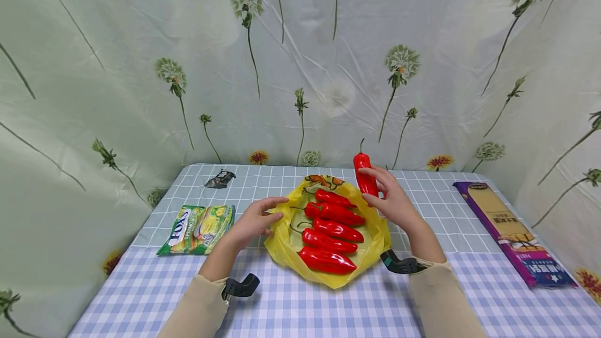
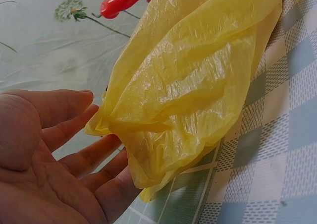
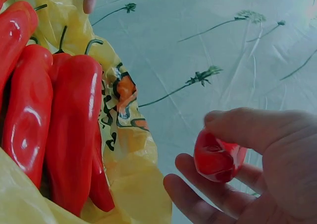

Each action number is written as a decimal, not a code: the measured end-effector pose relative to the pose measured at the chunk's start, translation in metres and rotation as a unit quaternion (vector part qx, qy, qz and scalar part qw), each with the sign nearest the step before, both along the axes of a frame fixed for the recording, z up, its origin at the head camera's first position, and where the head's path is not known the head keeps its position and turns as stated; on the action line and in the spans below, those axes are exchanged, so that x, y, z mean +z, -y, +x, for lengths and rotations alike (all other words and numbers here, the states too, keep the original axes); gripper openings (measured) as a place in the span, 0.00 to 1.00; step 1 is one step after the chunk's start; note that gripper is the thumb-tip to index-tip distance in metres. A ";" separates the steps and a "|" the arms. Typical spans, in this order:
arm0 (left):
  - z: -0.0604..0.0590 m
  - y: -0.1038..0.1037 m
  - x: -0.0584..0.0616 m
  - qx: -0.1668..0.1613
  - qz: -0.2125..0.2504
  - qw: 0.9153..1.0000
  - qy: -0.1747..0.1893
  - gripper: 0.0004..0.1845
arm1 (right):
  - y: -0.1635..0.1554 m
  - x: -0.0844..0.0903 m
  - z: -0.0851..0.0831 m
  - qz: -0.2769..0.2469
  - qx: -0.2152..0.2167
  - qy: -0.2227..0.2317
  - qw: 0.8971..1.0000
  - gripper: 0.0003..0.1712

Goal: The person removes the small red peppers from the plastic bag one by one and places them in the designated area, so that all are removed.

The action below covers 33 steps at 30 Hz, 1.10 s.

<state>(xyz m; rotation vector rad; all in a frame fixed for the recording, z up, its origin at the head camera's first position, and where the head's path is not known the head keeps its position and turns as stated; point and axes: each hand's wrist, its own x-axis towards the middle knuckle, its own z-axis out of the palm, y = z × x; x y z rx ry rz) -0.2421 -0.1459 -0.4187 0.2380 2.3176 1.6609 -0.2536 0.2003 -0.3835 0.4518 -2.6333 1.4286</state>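
checked table (image 1: 141,296), pepper (image 3: 216,156) underside visible

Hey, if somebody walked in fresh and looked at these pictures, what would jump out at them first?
Probably the glossy red peppers lying in a row on a crinkled yellow plastic bag mid-table. Next, the right hand holding one more red pepper upright above the bag's far edge, while the left hand touches the bag's left edge. A green sweets packet lies left; a long purple box right.
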 end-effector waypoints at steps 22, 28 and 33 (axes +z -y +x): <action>0.000 0.001 -0.002 -0.004 0.003 1.000 0.000 0.22 | -0.031 -0.010 -0.005 -0.013 -0.045 0.061 0.997 0.43; 0.000 0.001 0.000 -0.005 0.004 1.000 0.001 0.22 | -0.037 -0.014 -0.005 -0.032 -0.066 0.089 0.993 0.40; 0.000 0.001 0.000 -0.007 0.003 1.000 0.001 0.22 | -0.039 -0.018 -0.006 -0.063 -0.108 0.113 0.986 0.33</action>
